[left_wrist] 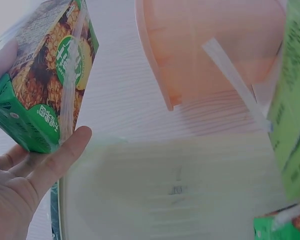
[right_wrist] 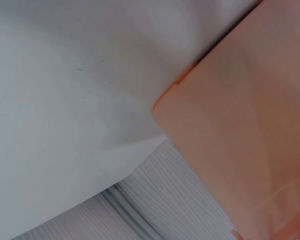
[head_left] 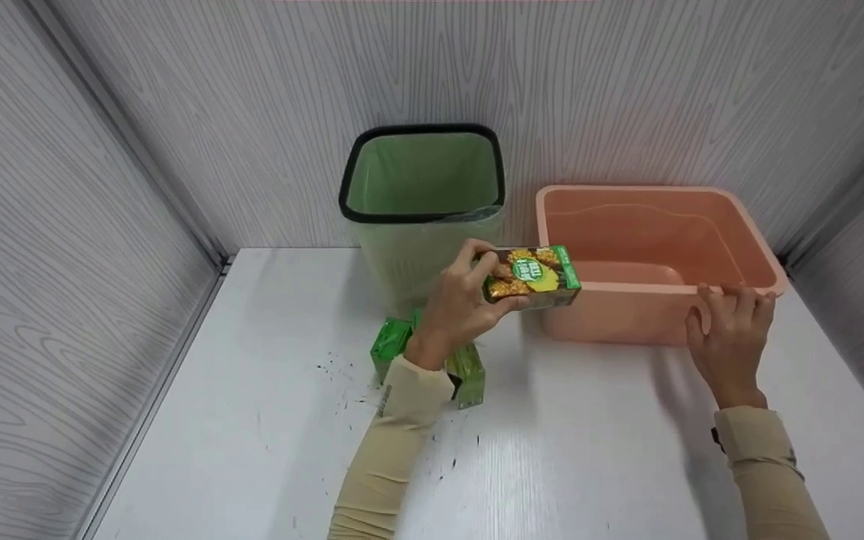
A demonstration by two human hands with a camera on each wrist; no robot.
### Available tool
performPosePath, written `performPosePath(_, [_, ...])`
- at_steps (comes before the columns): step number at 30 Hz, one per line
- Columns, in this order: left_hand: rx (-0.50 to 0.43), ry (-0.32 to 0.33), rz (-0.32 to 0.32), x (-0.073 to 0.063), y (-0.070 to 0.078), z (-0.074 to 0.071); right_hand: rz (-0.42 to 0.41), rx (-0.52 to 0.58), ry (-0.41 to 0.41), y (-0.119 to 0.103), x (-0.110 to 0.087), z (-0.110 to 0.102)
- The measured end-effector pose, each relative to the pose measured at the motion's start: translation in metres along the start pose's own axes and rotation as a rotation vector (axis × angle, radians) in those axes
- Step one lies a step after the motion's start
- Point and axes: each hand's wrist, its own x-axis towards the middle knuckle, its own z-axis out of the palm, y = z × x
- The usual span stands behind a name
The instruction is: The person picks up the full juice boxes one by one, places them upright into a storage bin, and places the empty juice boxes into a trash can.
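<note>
My left hand [head_left: 458, 300] grips a pineapple juice carton [head_left: 533, 274] by one end, thumb on the near side and fingers over the far side. The carton is raised in front of the green bin [head_left: 394, 262], beside the left end of the pink plastic tub [head_left: 627, 315]. In the left wrist view, a wrapped straw [left_wrist: 70, 75] runs along the side of that carton. My right hand [head_left: 732, 337] grips the tub's front rim near its right corner, fingertips hooked over the edge. The right wrist view shows the tub's wall [right_wrist: 230, 115] but not the hand.
More green juice cartons [head_left: 469, 379] stand on the white table [head_left: 252, 420] before the green bin, partly hidden by my left forearm. The bin has a black rim [head_left: 346, 180] and a clear liner. Patterned wall panels [head_left: 252, 90] enclose the back and sides. Dark specks dot the tabletop.
</note>
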Motion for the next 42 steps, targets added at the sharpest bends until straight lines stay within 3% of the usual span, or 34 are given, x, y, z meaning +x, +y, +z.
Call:
performPosePath(7, [-0.008,0.023,-0.016,0.012,0.001,0.008,-0.002,0.007,0.004,0.002,0.001,0.0])
performPosePath(19, [0.027,0.01,0.042,0.027,0.003,0.022,0.008,0.014,0.001,0.003,0.003,-0.001])
performPosePath(28, [0.023,0.012,-0.014,0.038,0.008,0.028,-0.004,0.017,0.009,0.0,0.004,-0.001])
performPosePath(42, [0.091,0.016,-0.002,0.049,0.007,0.041,0.007,0.019,0.017,-0.004,0.002,-0.001])
